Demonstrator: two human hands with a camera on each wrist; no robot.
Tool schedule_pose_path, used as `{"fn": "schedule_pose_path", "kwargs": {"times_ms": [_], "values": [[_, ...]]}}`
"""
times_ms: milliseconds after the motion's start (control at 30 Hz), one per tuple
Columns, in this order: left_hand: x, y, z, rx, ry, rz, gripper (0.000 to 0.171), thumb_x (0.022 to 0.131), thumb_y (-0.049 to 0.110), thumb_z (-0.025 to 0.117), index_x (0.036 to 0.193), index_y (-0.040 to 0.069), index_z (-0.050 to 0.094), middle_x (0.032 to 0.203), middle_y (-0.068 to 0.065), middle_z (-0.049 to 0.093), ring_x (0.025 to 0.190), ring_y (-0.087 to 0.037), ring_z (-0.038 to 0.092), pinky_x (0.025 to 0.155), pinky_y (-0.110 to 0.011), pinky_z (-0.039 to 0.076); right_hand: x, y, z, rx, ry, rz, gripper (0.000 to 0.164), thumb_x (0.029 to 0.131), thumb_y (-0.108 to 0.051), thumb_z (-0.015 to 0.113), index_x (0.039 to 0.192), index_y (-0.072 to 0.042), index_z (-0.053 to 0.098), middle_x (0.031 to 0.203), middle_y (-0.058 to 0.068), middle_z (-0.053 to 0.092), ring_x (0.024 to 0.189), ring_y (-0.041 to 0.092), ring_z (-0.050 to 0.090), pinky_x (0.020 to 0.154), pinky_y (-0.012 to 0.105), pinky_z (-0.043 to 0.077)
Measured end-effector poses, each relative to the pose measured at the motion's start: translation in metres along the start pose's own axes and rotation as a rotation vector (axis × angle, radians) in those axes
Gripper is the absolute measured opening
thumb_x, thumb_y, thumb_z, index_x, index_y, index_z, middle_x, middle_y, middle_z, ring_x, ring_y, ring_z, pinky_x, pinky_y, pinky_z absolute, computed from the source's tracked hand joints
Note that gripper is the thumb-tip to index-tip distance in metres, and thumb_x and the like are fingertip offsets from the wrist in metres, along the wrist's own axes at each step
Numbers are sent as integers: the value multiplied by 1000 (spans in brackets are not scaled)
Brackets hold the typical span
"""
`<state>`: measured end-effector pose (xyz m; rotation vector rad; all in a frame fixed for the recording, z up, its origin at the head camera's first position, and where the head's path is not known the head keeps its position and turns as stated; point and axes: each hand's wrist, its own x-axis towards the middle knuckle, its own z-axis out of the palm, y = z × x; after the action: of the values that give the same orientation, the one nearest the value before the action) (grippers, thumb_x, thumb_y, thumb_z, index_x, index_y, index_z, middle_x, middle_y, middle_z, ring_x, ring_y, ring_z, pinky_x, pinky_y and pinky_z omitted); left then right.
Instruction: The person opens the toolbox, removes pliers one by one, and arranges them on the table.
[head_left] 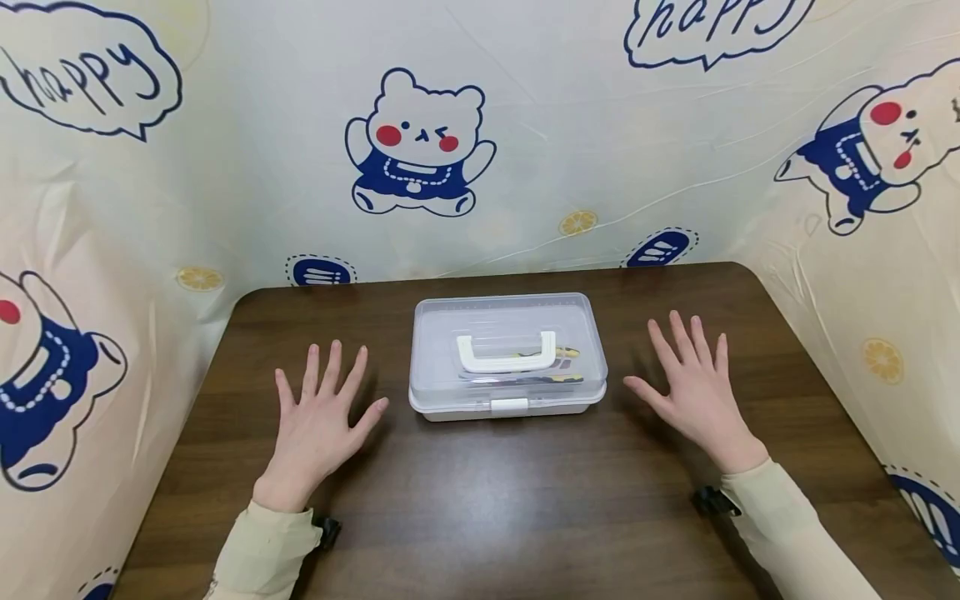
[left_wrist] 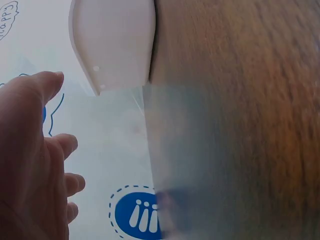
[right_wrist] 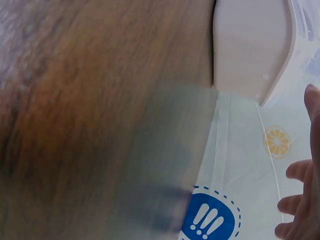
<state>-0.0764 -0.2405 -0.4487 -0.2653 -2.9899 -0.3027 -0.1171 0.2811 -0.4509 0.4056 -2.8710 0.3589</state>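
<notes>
A plastic storage box (head_left: 450,342) with a see-through lid sits at the back middle of the table. Its white carry handle (head_left: 506,362) lies folded on the lid, and a white latch (head_left: 509,407) closes the front. Through the lid show a few yellow and dark items, their kind blurred. To the left of the box is my left hand (head_left: 318,433), fingers spread and holding nothing. My right hand (head_left: 701,404) spreads its fingers to the right of the box, also holding nothing. Both wrist views show the box's pale side wall (left_wrist: 115,40) beyond the thumb.
The brown wooden table (head_left: 465,517) has rounded back corners. Behind it and along both sides hangs a pale curtain (head_left: 277,167) printed with bears, orange slices and "happy" bubbles. A dark wrist device (head_left: 327,532) sits at the left cuff, another (head_left: 716,502) at the right.
</notes>
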Motion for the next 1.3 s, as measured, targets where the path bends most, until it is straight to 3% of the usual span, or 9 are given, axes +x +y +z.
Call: {"fn": "schedule_pose_path", "kwargs": {"times_ms": [200, 400, 533, 633, 733, 867, 1033, 1167, 1300], "values": [[2, 4, 5, -90, 7, -14, 77, 104, 61, 48, 165, 17, 29, 170, -23, 20, 158, -45, 3, 116, -80, -7, 1, -1, 0, 101, -5, 77, 79, 101, -53, 62, 157, -1, 41, 163, 31, 31, 151, 54, 21, 119, 75, 13], [7, 13, 12, -337, 87, -49, 59, 110, 44, 48, 151, 2, 50, 152, -26, 50, 144, -48, 41, 117, -75, 22, -1, -13, -5, 257, 128, 59, 50, 102, -30, 67, 138, 5, 60, 143, 28, 57, 135, 50, 49, 108, 69, 39], [9, 22, 14, -535, 115, -95, 47, 112, 35, 47, 140, -1, 60, 137, -24, 64, 128, -42, 59, 109, -62, 44, -5, -28, -8, 332, 221, 51, 30, 100, -19, 69, 125, -2, 68, 123, 16, 69, 114, 34, 63, 94, 46, 53], [12, 29, 14, -713, 75, -143, 45, 113, 32, 46, 137, -3, 62, 132, -23, 68, 121, -37, 65, 100, -54, 55, -9, -43, -10, 439, 283, 29, 16, 96, -8, 73, 112, -7, 72, 102, 5, 72, 91, 18, 66, 75, 23, 53], [17, 37, 14, -962, 12, -221, 49, 113, 33, 45, 138, -7, 59, 133, -26, 66, 122, -38, 65, 94, -46, 60, -12, -61, -10, 592, 293, -21, 14, 93, 1, 74, 102, -10, 73, 88, -1, 71, 75, 7, 62, 64, 13, 50], [25, 48, 13, -1176, -28, -328, 58, 111, 41, 50, 141, -8, 57, 139, -27, 61, 126, -37, 62, 88, -38, 62, -17, -85, -2, 764, 216, -111, 17, 91, 6, 75, 100, -9, 75, 85, 1, 75, 71, 5, 66, 62, 16, 55], [32, 58, 12, -1152, -29, -403, 54, 106, 40, 60, 138, -3, 63, 135, -25, 65, 112, -24, 68, 80, -30, 63, -21, -107, 16, 831, 47, -137, 15, 92, -3, 78, 106, -6, 80, 99, 0, 79, 83, 4, 71, 72, 19, 60], [34, 62, 11, -1147, -39, -415, 52, 105, 37, 63, 138, -3, 64, 133, -25, 67, 105, -19, 69, 78, -29, 63, -21, -118, 27, 888, -149, -39, 21, 96, -13, 77, 113, -2, 79, 105, 4, 80, 88, 6, 74, 75, 21, 61], [36, 65, 9, -1166, -56, -413, 53, 105, 37, 63, 140, -4, 62, 136, -24, 65, 110, -21, 68, 80, -32, 64, -16, -124, 34, 1046, -386, 101, 34, 100, -16, 72, 122, 10, 71, 110, 17, 77, 98, 22, 76, 81, 27, 62]]}}
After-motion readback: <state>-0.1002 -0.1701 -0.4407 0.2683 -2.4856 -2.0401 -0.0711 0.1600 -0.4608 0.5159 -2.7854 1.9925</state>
